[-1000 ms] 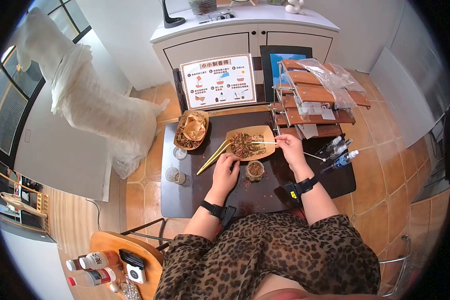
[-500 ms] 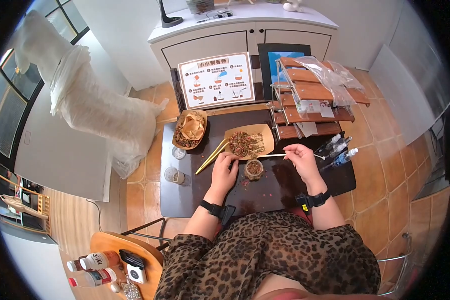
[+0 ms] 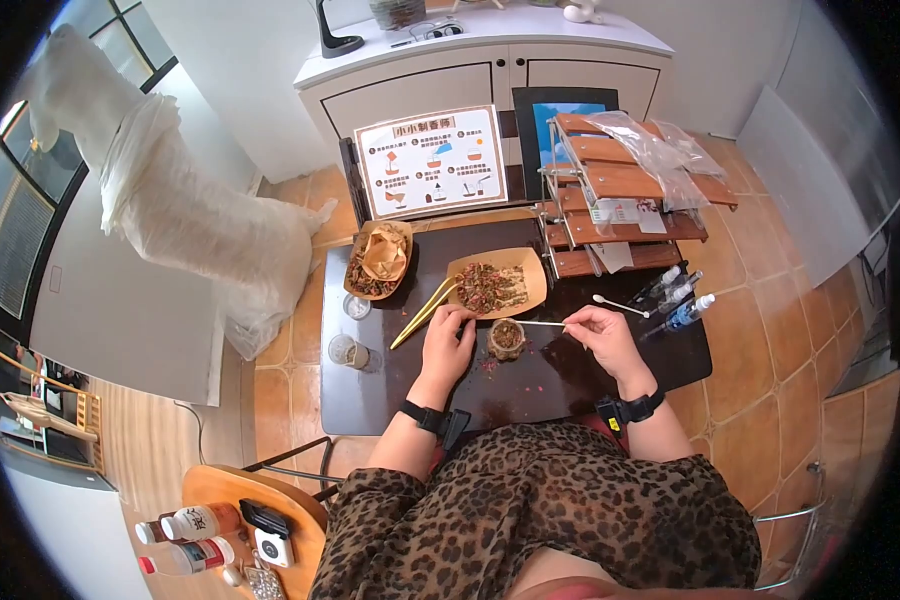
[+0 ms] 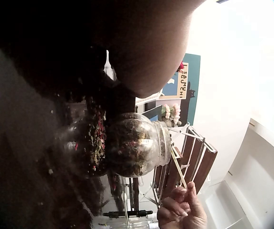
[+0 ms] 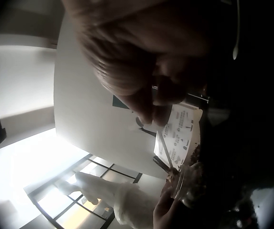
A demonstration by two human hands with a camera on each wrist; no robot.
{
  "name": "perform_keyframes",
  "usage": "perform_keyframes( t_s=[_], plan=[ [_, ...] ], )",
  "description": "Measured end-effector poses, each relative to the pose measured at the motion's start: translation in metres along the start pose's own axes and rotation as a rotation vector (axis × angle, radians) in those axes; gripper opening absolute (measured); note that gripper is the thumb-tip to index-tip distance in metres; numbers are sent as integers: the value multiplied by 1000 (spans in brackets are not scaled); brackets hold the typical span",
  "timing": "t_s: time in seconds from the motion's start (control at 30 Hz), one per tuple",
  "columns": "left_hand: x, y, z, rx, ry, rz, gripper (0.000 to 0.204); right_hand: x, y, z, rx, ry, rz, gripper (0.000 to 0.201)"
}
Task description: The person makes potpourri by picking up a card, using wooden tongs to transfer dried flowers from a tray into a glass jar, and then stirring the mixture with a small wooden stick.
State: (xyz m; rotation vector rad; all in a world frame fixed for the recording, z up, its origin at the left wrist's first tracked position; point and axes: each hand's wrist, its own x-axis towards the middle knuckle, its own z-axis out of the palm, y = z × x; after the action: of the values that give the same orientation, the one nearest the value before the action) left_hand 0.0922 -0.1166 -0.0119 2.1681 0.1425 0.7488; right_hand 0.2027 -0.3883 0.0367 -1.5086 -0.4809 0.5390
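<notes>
My right hand [image 3: 610, 342] pinches a thin pale stick [image 3: 542, 323] between thumb and fingertips. The stick's far end meets the mouth of a small round glass jar [image 4: 134, 145] partly filled with dried petals and herbs. In the right wrist view the stick [image 5: 165, 151] slants down towards the jar. My left hand [image 3: 450, 345] rests left of the jar, fingers relaxed, fingertips right at the near edge of a brown paper tray [image 3: 535, 268]. Dried petals and pale herb pieces [image 3: 485, 287] lie in that tray. Gold tongs [image 3: 425, 312] lean on its left side.
A second paper tray [image 3: 407, 240] holds crumpled brown paper and dried plants. A glass cup [image 3: 350, 351] and small clear dish [image 3: 357, 306] stand left. Right are a white spoon [image 3: 620, 303], several small bottles [image 3: 685, 318] and a wooden rack [image 3: 620, 190]. An instruction sheet [image 3: 432, 160] stands behind.
My right hand has drawn the stick out of the paper tray and back towards me, and its end is now at the jar's mouth. My left hand has stayed in place.
</notes>
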Motion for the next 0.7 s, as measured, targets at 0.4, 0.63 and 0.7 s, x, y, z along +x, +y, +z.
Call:
perform_keyframes(
  t_s=[0.4, 0.63, 0.7],
  plan=[
    [0, -1, 0, -5, 4, 6, 11, 1, -3, -1, -84, -8, -23, 8],
    [0, -1, 0, 5, 9, 15, 11, 21, -2, -8, -25, 205, -47, 11],
    [-1, -2, 0, 7, 10, 17, 11, 35, 6, -11, -55, 276, -102, 11]
  ],
)
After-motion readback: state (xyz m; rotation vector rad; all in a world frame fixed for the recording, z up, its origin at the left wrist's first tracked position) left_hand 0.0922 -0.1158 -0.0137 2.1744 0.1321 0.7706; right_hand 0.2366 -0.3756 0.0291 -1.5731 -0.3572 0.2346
